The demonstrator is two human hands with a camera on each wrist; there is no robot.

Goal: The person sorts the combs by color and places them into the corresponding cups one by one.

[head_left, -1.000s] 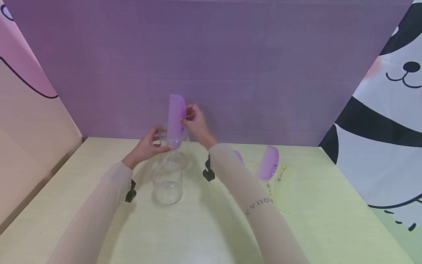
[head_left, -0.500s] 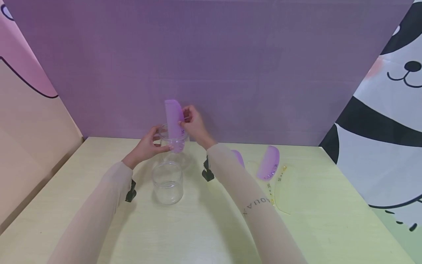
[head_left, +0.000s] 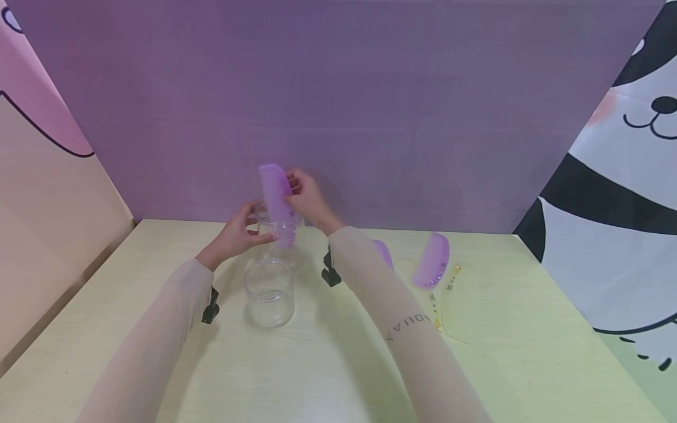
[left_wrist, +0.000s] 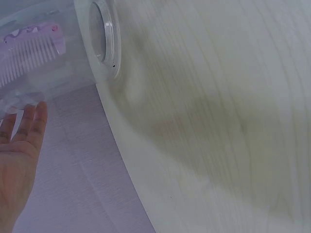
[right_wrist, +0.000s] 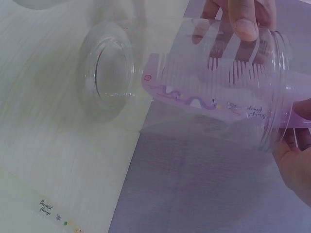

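Note:
My left hand (head_left: pixel 235 238) grips a tall clear jar (head_left: pixel 297 230) near its rim, thumb on the near side and fingers behind. The jar is upright with its mouth up. A purple comb (head_left: pixel 275 191) leans in it, lower end inside and upper end above the rim, teeth facing left. My right hand (head_left: pixel 311 202) pinches the comb by its back edge. In the right wrist view the decorated end of the comb (right_wrist: pixel 194 99) shows through the jar wall, above the jar's base (right_wrist: pixel 109 73). The left wrist view shows the fingers of the left hand (left_wrist: pixel 19 160) against the jar.
A second clear jar (head_left: pixel 270 305) stands nearer on the pale table (head_left: pixel 275 376). To the right lie a purple comb (head_left: pixel 432 261), another purple comb (head_left: pixel 383 252) partly behind the right sleeve, and clear yellowish combs (head_left: pixel 452 305). A purple backdrop (head_left: pixel 338 117) rises behind the table.
My right hand has lowered the purple comb further into the jar and moved slightly left, tilting the comb's top leftward. My left hand and the jar have stayed put.

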